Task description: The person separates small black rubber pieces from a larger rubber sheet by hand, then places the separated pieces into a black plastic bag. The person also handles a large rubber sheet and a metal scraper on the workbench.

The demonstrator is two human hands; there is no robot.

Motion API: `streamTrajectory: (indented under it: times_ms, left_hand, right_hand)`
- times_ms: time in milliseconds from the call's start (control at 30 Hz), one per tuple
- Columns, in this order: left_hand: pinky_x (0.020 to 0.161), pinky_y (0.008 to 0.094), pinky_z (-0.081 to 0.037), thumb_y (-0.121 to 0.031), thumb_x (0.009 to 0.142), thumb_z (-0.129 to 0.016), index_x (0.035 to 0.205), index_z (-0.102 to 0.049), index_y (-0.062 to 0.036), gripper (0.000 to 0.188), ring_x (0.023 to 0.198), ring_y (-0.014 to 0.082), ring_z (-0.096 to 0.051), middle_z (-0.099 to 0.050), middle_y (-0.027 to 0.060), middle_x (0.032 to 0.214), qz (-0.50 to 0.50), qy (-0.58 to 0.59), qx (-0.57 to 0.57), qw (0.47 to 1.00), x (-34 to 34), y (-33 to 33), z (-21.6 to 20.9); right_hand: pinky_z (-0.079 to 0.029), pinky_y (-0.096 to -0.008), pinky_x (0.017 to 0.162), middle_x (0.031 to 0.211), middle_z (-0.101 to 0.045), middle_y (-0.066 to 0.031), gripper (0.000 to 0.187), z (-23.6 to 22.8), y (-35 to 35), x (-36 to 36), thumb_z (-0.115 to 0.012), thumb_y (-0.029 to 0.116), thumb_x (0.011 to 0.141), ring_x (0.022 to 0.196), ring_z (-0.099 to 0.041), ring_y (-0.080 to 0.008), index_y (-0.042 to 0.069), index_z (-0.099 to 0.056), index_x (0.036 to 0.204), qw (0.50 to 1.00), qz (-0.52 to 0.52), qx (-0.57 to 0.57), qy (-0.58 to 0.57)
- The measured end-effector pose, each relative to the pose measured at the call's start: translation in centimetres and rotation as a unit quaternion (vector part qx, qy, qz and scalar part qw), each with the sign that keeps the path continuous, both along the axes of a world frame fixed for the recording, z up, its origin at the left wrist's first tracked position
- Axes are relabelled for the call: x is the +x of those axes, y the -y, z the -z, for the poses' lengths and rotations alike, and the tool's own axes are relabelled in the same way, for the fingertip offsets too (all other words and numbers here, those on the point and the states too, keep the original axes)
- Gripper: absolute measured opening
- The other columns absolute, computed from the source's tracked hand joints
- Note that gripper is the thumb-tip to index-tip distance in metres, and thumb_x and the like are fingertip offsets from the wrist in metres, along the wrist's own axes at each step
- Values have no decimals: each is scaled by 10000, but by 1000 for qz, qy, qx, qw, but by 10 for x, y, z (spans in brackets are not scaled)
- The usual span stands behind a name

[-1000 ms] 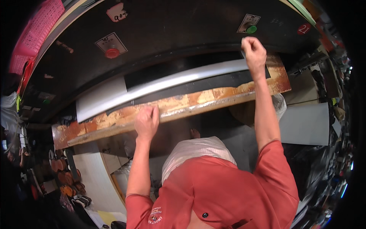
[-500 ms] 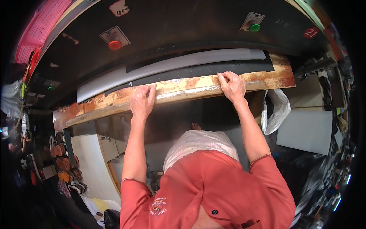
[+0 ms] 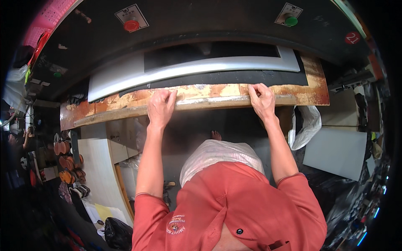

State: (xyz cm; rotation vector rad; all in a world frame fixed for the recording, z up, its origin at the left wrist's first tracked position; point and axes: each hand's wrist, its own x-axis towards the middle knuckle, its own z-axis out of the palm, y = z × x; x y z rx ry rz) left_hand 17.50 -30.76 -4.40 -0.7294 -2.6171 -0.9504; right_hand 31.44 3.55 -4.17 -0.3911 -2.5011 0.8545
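My left hand [image 3: 161, 108] is closed over the wooden bar [image 3: 121, 115] along the near edge of a worn brown board [image 3: 315, 83]. Farther right, my right hand [image 3: 263, 103] grips the same bar, its thumb and bent fingers on top. On the board lies a black sheet [image 3: 251, 78], and over it a whitish sheet [image 3: 201, 66] with a raised, shiny near edge. Another dark piece [image 3: 205, 54] rests on the whitish sheet. The far part of this stack is hidden beneath a large black machine [image 3: 209, 21].
The machine's front carries a red button [image 3: 131, 26] and a green button [image 3: 291, 21]. A white sack [image 3: 307, 127] hangs at the board's right, near a pale panel [image 3: 335, 152]. To the left stand a cabinet [image 3: 98, 154], hanging brown shapes [image 3: 67, 162] and a black bag [image 3: 117, 233].
More of the whitish sheet and dark piece now shows from under the machine, as the board sits farther out toward me. Both hands keep their hold on the bar. The view has shifted slightly.
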Motion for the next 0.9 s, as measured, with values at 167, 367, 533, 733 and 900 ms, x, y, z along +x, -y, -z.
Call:
streamTrajectory:
  times_ms: [167, 367, 533, 733, 900]
  left_hand:
    - [649, 479, -508, -142, 926, -786, 775, -657, -36, 225, 710, 383, -641, -646, 160, 753, 31, -11, 23, 999, -3, 1, -4]
    - [628, 445, -508, -82, 895, -789, 782, -694, -46, 151, 693, 352, -651, -663, 134, 740, 50, 67, 33, 996, -10, 2, -11]
    - [615, 414, -498, 30, 831, -806, 867, -698, -35, 131, 647, 313, -621, -636, 112, 727, 119, -20, 147, 982, -55, -15, -30]
    - [1154, 508, -470, 0, 981, -628, 1447, -582, 7, 468, 1365, 446, -580, -644, 249, 1402, 119, -4, 114, 986, -156, -84, -33]
    - [1225, 561, -353, -122, 969, -702, 1606, -392, -28, 714, 1475, 454, -456, -528, 232, 1556, 120, -12, -21, 992, -167, -105, -23]
  right_hand:
    - [-541, -382, 703, 826, -727, -133, 229, -22, 5, -8, -723, 228, 948, 731, -693, -258, 11, -768, 890, 978, 67, -126, 153]
    - [-511, -288, 781, 954, -688, -62, 278, -57, 23, -98, -818, 188, 933, 828, -596, -121, -20, -731, 1095, 993, 10, -102, 55]
    - [-409, -491, 1208, 1571, -439, -344, 974, -58, 56, -220, -877, 468, 786, 1377, -504, -456, -56, -507, 1519, 993, -62, -7, 102]
    - [-414, -535, 1182, 1569, -364, -415, 991, -47, 78, -256, -865, 413, 700, 1406, -413, -520, 0, -524, 1534, 987, -35, 106, 114]
    - [-448, -526, 1159, 1546, -437, -375, 928, -63, 61, -257, -875, 407, 611, 1385, -463, -498, 43, -652, 1435, 992, -37, 18, 122]
